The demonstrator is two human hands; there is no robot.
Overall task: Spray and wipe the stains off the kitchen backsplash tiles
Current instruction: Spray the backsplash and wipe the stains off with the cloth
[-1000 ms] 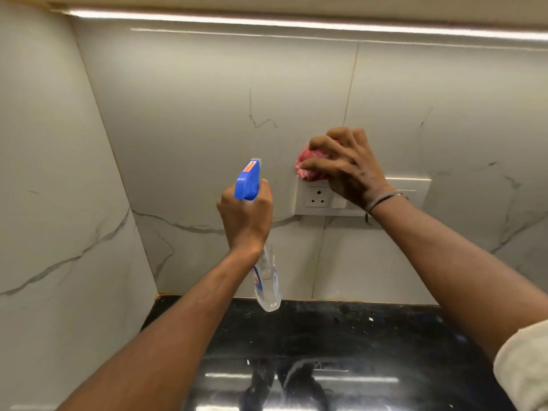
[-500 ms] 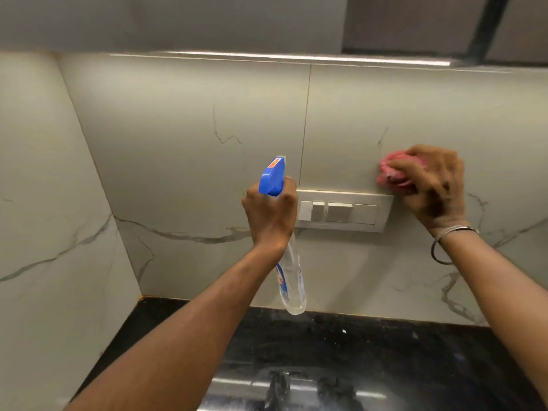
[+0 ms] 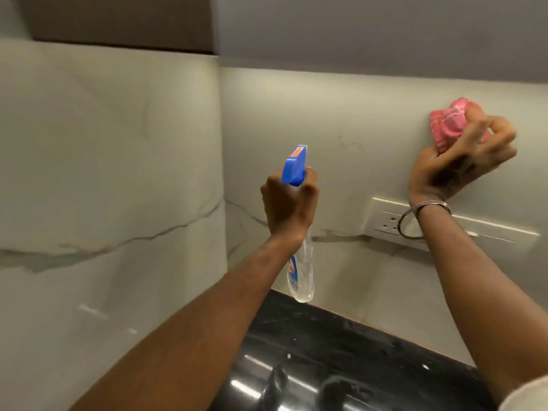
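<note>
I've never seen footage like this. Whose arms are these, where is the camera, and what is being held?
No machine here: these are a person's two bare arms, filmed by one camera worn on the head, looking forward and down. The left hand has its grip around a clear spray bottle with a blue head. The right hand presses a bunched pink cloth against the pale marble-look backsplash, above a white socket plate. Below lies a dark glossy countertop.

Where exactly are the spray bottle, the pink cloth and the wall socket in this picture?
spray bottle (image 3: 294,167): head view, on its blue trigger head above the left hand.
pink cloth (image 3: 447,126): head view, on the bunched fabric showing above the right hand's fingers.
wall socket (image 3: 388,222): head view, on the white plate beside the pin holes.
</note>
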